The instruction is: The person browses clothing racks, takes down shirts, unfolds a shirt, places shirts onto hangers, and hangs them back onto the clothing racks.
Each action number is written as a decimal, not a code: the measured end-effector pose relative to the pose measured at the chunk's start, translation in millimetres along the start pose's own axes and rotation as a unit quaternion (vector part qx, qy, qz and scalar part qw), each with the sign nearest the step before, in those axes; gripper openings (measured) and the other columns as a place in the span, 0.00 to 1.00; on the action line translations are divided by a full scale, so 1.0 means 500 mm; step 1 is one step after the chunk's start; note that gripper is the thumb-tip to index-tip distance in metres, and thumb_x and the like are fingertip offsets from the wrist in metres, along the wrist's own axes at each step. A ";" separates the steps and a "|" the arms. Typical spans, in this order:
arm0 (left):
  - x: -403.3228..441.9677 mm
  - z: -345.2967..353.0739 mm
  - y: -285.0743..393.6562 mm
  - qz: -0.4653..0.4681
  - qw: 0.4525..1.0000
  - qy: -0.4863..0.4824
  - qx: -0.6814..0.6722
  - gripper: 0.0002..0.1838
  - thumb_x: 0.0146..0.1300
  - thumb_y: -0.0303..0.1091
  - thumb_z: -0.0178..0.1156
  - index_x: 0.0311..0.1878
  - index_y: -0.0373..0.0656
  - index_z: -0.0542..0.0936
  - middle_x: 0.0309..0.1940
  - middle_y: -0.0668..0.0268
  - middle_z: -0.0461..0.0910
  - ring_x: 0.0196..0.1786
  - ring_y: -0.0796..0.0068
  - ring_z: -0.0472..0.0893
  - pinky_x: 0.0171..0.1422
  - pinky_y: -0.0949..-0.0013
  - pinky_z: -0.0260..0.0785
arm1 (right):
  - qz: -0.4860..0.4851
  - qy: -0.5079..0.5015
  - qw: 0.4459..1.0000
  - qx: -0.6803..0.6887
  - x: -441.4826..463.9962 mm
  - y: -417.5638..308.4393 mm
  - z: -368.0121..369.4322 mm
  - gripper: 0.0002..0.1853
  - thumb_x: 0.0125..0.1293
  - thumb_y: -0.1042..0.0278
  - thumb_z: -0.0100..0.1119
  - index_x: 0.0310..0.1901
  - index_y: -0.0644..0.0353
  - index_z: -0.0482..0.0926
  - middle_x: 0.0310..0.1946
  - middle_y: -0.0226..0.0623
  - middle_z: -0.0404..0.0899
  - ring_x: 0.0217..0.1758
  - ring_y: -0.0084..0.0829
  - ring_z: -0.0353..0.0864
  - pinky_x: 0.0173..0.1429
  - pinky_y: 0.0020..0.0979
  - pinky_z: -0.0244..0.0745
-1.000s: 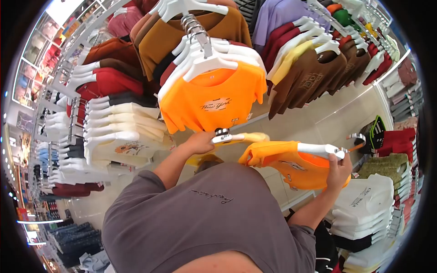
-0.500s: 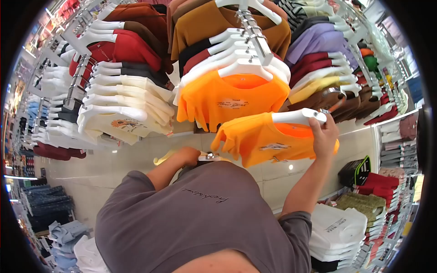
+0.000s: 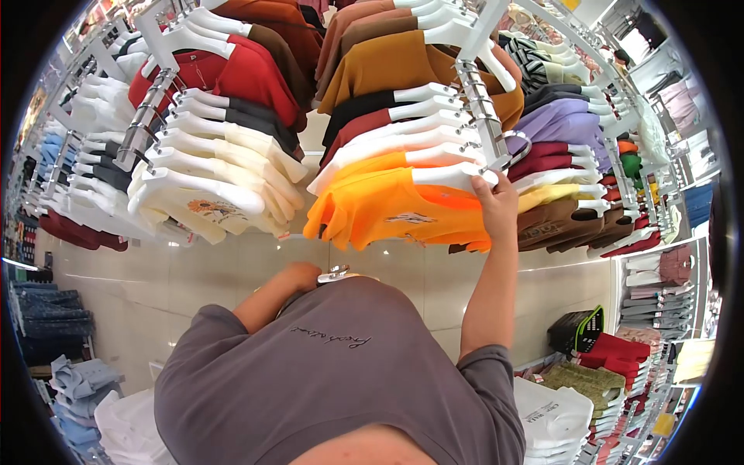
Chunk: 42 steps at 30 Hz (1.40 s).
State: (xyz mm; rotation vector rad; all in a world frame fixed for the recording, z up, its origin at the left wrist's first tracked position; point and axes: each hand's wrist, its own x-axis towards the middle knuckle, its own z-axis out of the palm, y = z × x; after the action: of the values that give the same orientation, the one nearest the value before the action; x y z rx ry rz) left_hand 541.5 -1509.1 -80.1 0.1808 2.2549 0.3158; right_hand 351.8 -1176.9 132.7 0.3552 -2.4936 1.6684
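Observation:
My right hand (image 3: 496,201) grips the end of a white hanger (image 3: 446,175) near its hook. An orange shirt (image 3: 387,209) with a small print hangs from that hanger, in front of another orange shirt at the front end of the centre rail (image 3: 482,116). The hanger's hook is beside the rail's tip; whether it rests on the rail I cannot tell. Low at my waist, my left hand (image 3: 298,277) is closed on a second white hanger (image 3: 335,275) with a metal clip or hook; its garment is mostly hidden behind my body.
Cream shirts (image 3: 225,167) hang on a rail at the left, with a red shirt (image 3: 260,74) behind them. Purple (image 3: 562,128) and brown shirts hang at the right. A black basket (image 3: 575,331) with a green edge stands on the floor, right. Folded jeans (image 3: 50,314) lie far left.
My right hand has carried the orange shirt forward and up to the centre rail's end. My left hand has drawn back toward my waist with its hanger. The view has shifted.

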 end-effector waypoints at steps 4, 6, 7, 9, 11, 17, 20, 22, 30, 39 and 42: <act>0.023 0.011 -0.034 0.021 0.999 0.030 0.000 0.19 0.55 0.44 0.61 0.46 0.45 0.84 0.44 0.54 0.84 0.49 0.52 0.83 0.53 0.53 0.74 | 0.025 -0.004 1.000 0.004 -0.006 0.029 0.037 0.27 0.60 0.48 0.70 0.46 0.68 0.80 0.26 0.26 0.73 0.29 0.19 0.67 0.35 0.24 0.65; 0.043 0.021 -0.048 0.024 0.999 0.026 -0.006 0.18 0.55 0.45 0.60 0.45 0.45 0.84 0.43 0.54 0.84 0.48 0.52 0.83 0.53 0.53 0.74 | 0.030 -0.027 0.999 0.022 -0.011 0.030 0.044 0.27 0.60 0.47 0.69 0.45 0.68 0.80 0.28 0.28 0.74 0.30 0.19 0.68 0.35 0.24 0.66; 0.051 0.022 -0.050 0.022 1.000 0.019 -0.008 0.18 0.56 0.45 0.60 0.44 0.44 0.85 0.43 0.53 0.84 0.48 0.51 0.83 0.53 0.52 0.74 | 0.028 -0.024 0.999 0.016 -0.015 0.017 0.040 0.27 0.60 0.47 0.69 0.45 0.68 0.80 0.28 0.28 0.74 0.30 0.19 0.68 0.35 0.24 0.66; 0.059 0.016 -0.049 0.039 0.999 0.017 0.009 0.18 0.56 0.46 0.59 0.44 0.44 0.85 0.42 0.53 0.84 0.48 0.51 0.83 0.53 0.52 0.74 | 0.047 -0.018 0.998 -0.029 -0.017 -0.016 0.033 0.27 0.60 0.48 0.69 0.45 0.68 0.79 0.31 0.30 0.76 0.34 0.20 0.71 0.39 0.25 0.67; 0.063 -0.001 -0.045 0.056 0.998 0.009 0.033 0.19 0.57 0.46 0.59 0.44 0.44 0.85 0.42 0.53 0.84 0.48 0.51 0.83 0.53 0.52 0.74 | -0.002 0.012 1.000 -0.025 -0.009 -0.013 0.030 0.26 0.60 0.49 0.69 0.44 0.68 0.79 0.32 0.31 0.76 0.35 0.21 0.71 0.41 0.26 0.68; 0.091 -0.011 -0.045 0.075 0.996 -0.027 0.048 0.20 0.58 0.49 0.57 0.45 0.44 0.84 0.43 0.52 0.84 0.49 0.51 0.83 0.53 0.52 0.74 | -0.117 0.082 0.990 0.009 -0.002 -0.067 0.046 0.29 0.63 0.55 0.67 0.58 0.65 0.72 0.49 0.36 0.79 0.53 0.27 0.76 0.58 0.30 0.71; 0.126 0.005 -0.068 0.098 0.992 -0.025 0.074 0.22 0.59 0.51 0.56 0.46 0.44 0.83 0.44 0.51 0.84 0.49 0.51 0.83 0.53 0.52 0.73 | -0.070 0.123 0.983 0.121 0.006 -0.096 0.076 0.27 0.62 0.58 0.68 0.57 0.64 0.73 0.48 0.35 0.79 0.51 0.26 0.76 0.55 0.30 0.72; 0.131 0.000 -0.071 0.122 0.992 0.007 0.044 0.23 0.60 0.51 0.55 0.47 0.43 0.82 0.44 0.51 0.83 0.50 0.50 0.82 0.53 0.52 0.73 | -0.059 0.106 0.991 0.052 0.027 -0.057 0.086 0.25 0.61 0.59 0.68 0.55 0.64 0.74 0.45 0.34 0.79 0.48 0.25 0.77 0.52 0.31 0.73; 0.170 0.020 -0.121 0.115 0.990 -0.065 0.058 0.24 0.62 0.52 0.53 0.51 0.43 0.80 0.47 0.48 0.82 0.51 0.47 0.81 0.54 0.50 0.72 | 0.013 0.173 0.984 -0.029 0.027 -0.025 0.118 0.28 0.57 0.55 0.65 0.55 0.63 0.75 0.45 0.42 0.81 0.47 0.36 0.79 0.54 0.35 0.73; 0.169 -0.003 -0.108 0.114 0.983 -0.108 0.095 0.24 0.63 0.52 0.52 0.52 0.43 0.79 0.48 0.48 0.82 0.51 0.47 0.81 0.54 0.50 0.72 | 0.004 0.171 0.983 -0.065 0.008 -0.052 0.112 0.28 0.58 0.49 0.61 0.51 0.67 0.78 0.50 0.50 0.77 0.56 0.49 0.76 0.62 0.43 0.69; 0.180 -0.007 -0.089 0.119 0.980 -0.121 0.109 0.25 0.63 0.52 0.52 0.53 0.43 0.79 0.48 0.48 0.82 0.52 0.47 0.81 0.54 0.50 0.72 | -0.005 0.179 0.979 -0.095 0.013 -0.048 0.115 0.28 0.58 0.49 0.60 0.52 0.65 0.78 0.50 0.48 0.78 0.56 0.48 0.76 0.61 0.42 0.70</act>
State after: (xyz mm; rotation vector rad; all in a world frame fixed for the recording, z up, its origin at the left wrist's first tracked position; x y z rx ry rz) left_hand 479.7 -1531.5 -156.3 0.5766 2.0246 0.1594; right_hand 353.7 -1239.6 133.5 0.0393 -2.3446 1.3330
